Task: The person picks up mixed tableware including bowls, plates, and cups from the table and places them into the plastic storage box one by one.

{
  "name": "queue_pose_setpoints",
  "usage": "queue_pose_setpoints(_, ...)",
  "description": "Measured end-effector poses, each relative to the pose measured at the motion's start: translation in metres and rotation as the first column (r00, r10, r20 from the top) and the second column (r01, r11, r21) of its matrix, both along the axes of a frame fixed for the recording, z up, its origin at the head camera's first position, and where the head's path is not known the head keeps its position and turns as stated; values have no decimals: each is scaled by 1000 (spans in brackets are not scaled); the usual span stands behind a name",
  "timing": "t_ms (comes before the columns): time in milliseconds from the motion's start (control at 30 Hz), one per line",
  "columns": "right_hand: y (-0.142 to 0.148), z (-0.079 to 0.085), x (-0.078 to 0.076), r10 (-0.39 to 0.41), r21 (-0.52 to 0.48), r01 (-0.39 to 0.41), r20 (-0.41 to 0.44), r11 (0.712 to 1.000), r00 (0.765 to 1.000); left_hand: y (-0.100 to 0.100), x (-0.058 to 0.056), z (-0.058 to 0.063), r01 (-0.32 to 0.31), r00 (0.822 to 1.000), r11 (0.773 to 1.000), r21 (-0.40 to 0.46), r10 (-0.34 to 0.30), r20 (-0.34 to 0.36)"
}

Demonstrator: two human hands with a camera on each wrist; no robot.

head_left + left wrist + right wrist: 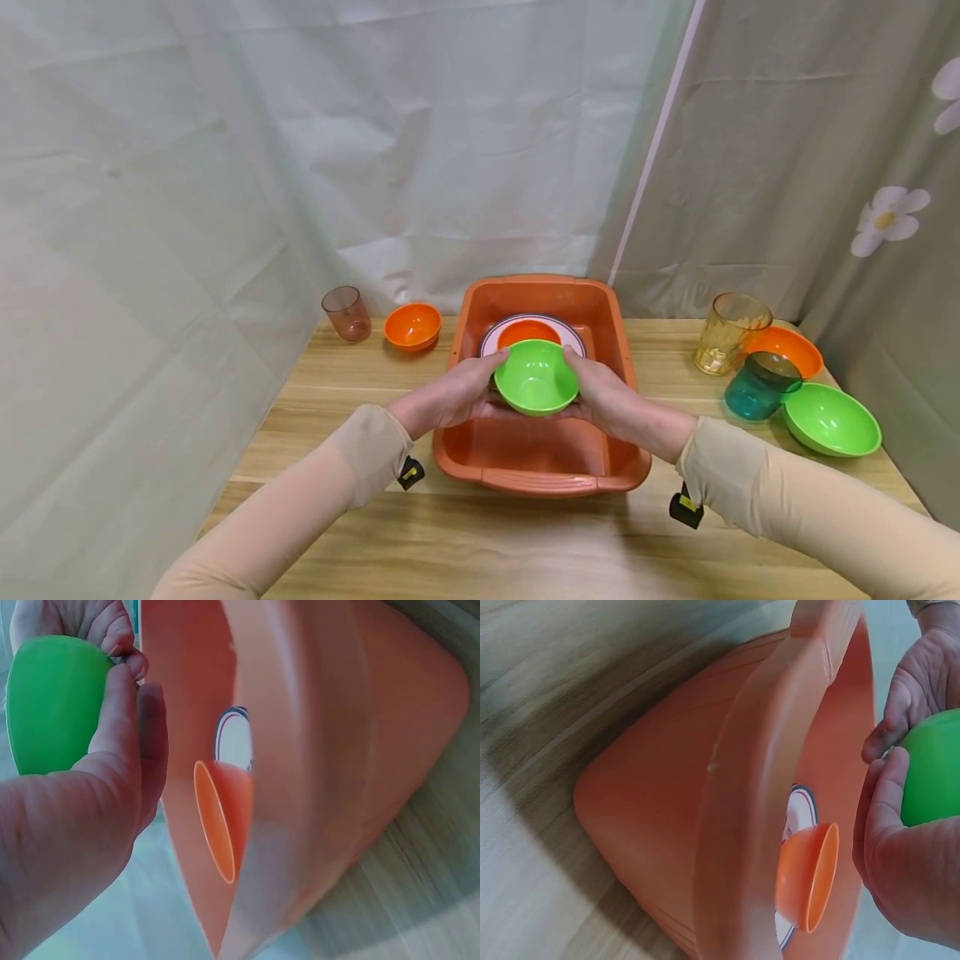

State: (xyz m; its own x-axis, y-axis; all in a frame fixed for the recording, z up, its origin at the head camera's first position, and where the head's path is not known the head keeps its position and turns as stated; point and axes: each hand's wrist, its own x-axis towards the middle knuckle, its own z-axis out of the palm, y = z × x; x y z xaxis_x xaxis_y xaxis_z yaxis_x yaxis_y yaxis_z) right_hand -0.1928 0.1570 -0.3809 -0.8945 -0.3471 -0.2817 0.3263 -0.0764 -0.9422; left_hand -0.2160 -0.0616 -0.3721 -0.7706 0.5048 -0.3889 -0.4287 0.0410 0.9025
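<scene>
Both hands hold a small green bowl (pixel 536 379) over an orange-brown plastic basin (pixel 536 482). My left hand (pixel 467 392) grips its left side, thumb at the rim and fingers beneath. On the opposite side my right hand (pixel 609 400) grips it the same way. In the wrist views the fingertips of the two hands meet below the green bowl (pixel 56 705). Inside the basin, toward its far end, lies a white plate (pixel 576 340) with a dark rim line. An orange bowl (pixel 806 877) sits on that plate, partly hidden by the green one in the head view.
Left of the basin stand a pinkish clear cup (pixel 347 315) and an orange bowl (pixel 412 327). To the right are a yellow clear cup (pixel 723 337), an orange bowl (pixel 795 350), a teal cup (pixel 757 392) and a larger green bowl (pixel 832 421). Curtains enclose the wooden table (pixel 337 533).
</scene>
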Motion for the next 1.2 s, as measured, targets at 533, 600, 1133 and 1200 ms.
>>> queue_pose_setpoints(533, 3, 6, -4, -11, 23, 10, 10, 1000, 1000, -1, -1, 2, 60, 997, 997, -56, -63, -55)
queue_pose_setpoints(600, 4, 6, -5, -15, 21, 14, 7, 1000, 1000, -3, -2, 3, 72, 990, 991, -113, -85, -110)
queue_pose_setpoints(1133, 15, 25, -52, -42, 67, 43, -4, 997, 999, -33, 14, 20, -247, 537, 699, -671, -478, -695)
queue_pose_setpoints(1200, 15, 27, -59, -44, 86, 44, 6, 995, 999, -35, 19, 21, -277, 485, 667, -691, -524, -700)
